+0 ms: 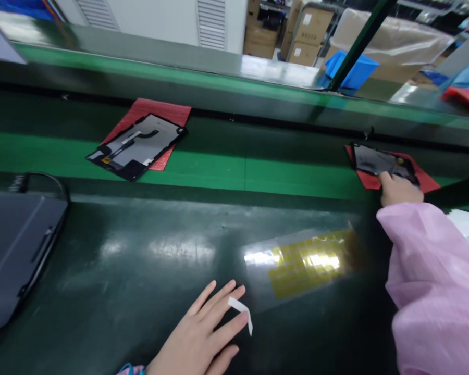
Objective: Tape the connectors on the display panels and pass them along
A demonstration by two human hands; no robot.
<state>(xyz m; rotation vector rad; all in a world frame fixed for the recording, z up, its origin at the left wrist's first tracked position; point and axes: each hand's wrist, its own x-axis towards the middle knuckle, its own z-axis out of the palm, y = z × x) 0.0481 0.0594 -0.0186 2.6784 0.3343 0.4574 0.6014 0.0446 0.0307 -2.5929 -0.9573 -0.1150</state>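
Holding my left hand [193, 336] flat and unclenched, fingers spread, back upward, above the dark worktop [172, 286]. White strip [241, 305], bent, at its index fingertip; whether stuck there or merely touching, I cannot tell. Ahead and to the right of that hand: a clear sheet [258, 291] carrying rows of yellow pieces [297, 281], glare across part of it. My right hand [402, 190], in a loose pink sleeve [433, 265], is well forward and right of the left one, at the near edge of a grey panel with black edging [369, 158]. Its fingers are partly hidden, so I cannot tell if they have closed on the panel. Red wrap [427, 179] under that panel, showing out on both sides of the hand. Second panel [150, 138] far ahead of my left hand, a little to its left, set askew on a red sheet [166, 109], dark ribbon-like piece across its face. Green strip [219, 172] beneath both. Well left of my left hand: a dark device [15, 245], black cable [49, 177] looped by its far edge.
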